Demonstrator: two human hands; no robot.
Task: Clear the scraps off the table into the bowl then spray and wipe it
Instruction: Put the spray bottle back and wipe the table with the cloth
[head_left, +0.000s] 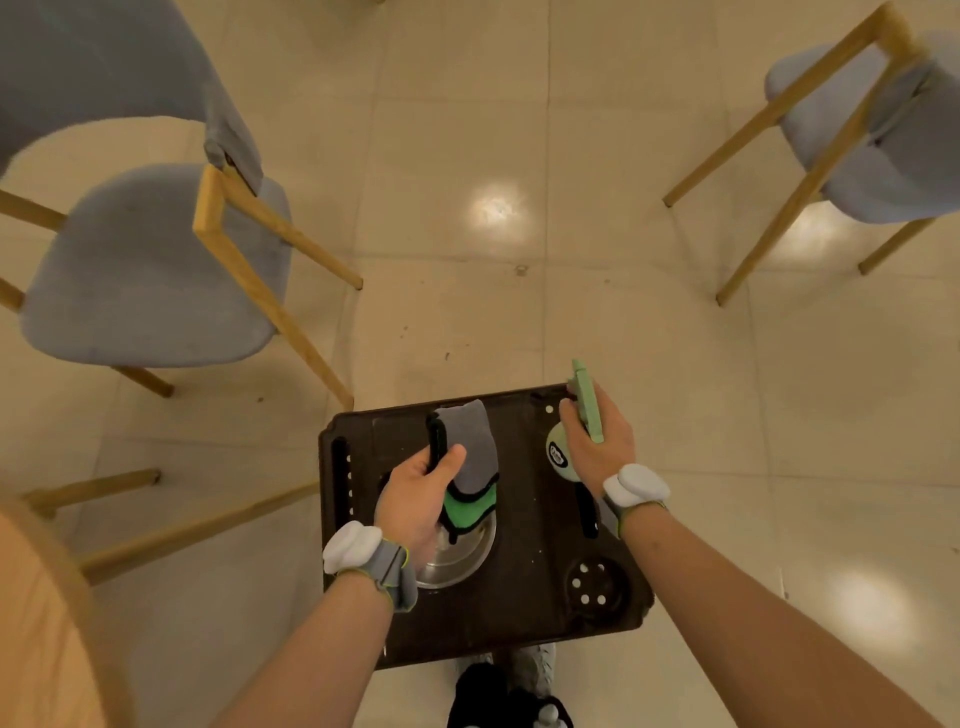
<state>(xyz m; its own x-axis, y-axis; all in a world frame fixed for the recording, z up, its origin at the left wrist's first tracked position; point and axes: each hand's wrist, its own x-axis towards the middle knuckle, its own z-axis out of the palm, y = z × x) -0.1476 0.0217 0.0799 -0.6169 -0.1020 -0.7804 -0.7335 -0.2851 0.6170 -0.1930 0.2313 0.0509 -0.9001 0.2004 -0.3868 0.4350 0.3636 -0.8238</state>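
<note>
Grey-green cloth (470, 467), soft and limp, hangs bunched in left hand (421, 499) over steel bowl (460, 558); grab mid-fold. Right hand (597, 441) grips green spray bottle (584, 410), light, slick plastic, above dark cart (519, 613).

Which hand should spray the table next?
Likely right. The right hand already grips the spray bottle; the left hand holds the cloth above the bowl.

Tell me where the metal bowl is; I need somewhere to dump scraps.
In the head view, the metal bowl sits on the dark tray's left half, directly beneath the left hand holding the cloth.
</note>
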